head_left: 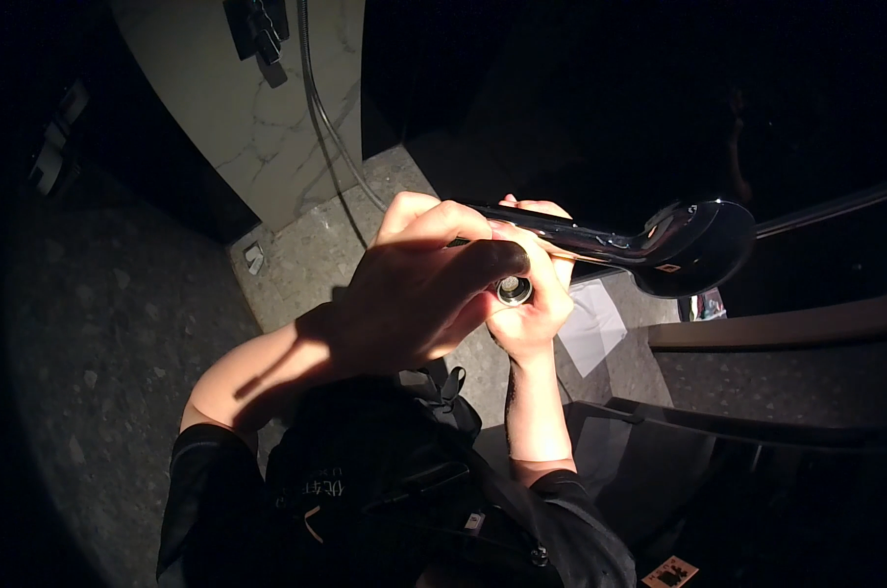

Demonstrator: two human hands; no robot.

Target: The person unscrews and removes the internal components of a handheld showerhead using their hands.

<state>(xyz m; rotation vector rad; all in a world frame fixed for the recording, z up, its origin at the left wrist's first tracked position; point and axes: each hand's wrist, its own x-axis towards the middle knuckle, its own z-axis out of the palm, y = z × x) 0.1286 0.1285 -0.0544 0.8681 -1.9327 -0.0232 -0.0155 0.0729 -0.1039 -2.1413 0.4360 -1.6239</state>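
Observation:
A glossy black hand shower point(698, 245) points right, its handle point(551, 232) running left into my hands. My left hand point(404, 284) is closed at the handle's end, its fingers bent there and its thumb stretched toward my right hand. Behind and below the handle, my right hand point(537, 304) is curled around a round fitting point(514, 288) with a metal rim and an open end facing up. A metal shower hose point(316, 108) comes down from above and passes behind my left hand. Where it ends is hidden.
A black wall bracket point(259, 29) is fixed to the marbled wall panel point(238, 108) at the upper left. White paper or plastic point(592, 328) lies on the stone floor point(321, 245) behind my right wrist. A low light-coloured ledge point(777, 326) curves along the right. Dark surfaces surround this spot.

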